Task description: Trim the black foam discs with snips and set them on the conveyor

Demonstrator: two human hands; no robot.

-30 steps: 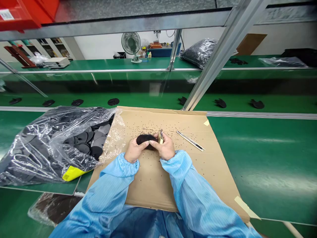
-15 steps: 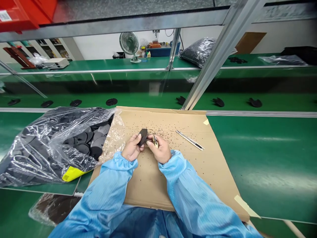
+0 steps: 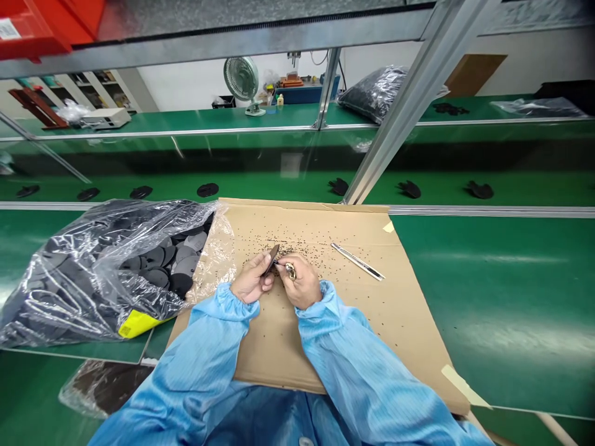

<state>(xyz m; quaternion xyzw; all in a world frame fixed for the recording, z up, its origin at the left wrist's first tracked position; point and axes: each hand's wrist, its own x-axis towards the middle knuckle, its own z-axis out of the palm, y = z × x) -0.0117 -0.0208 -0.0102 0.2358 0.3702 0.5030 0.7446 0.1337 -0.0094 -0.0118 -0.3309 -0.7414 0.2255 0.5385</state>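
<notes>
My left hand [image 3: 252, 279] grips a thin black disc [image 3: 271, 258] by its edge, tilted so that it shows nearly edge-on. Close against it on the right, my right hand [image 3: 300, 280] is closed around a small brass-coloured metal tool [image 3: 290, 271]; its exact kind is hidden by the fingers. The tool's front end meets the disc's near edge, though contact cannot be made out. Both hands are held above a cardboard sheet [image 3: 274, 347], which is strewn with tiny black crumbs [image 3: 297, 238]. A slim utility knife [image 3: 357, 261] lies on the cardboard, right of my right hand.
An open clear plastic bag [image 3: 60, 291] full of black discs [image 3: 186, 265] stands at the left. Behind the cardboard, several black pieces [image 3: 207, 189] lie spaced along a green belt [image 3: 269, 186]. A slanted metal post [image 3: 400, 105] rises at the back right.
The disc has turned in my left hand from showing its face to nearly edge-on. My right hand has shifted slightly, turning the brass-coloured tool.
</notes>
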